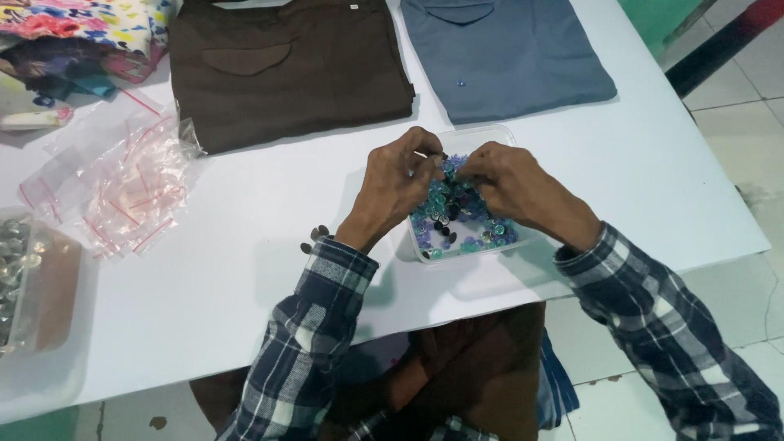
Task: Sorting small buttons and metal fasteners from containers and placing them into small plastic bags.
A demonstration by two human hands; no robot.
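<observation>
Picking through blue and teal buttons (457,214) in a clear plastic tub (482,135) mid-desk, both hands over it.

Left hand (396,184) fingers pinched shut on something small, can't tell what; right hand (510,186) fingers curled into the pile, grip hidden. Best to lift one piece at a time and keep the tub flat. A few dark buttons (314,237) lie loose on the white desk (245,286). Far: brown shirt (286,69), blue shirt (502,53). Left: zip bags (122,184), tub of clear beads (24,282).
</observation>
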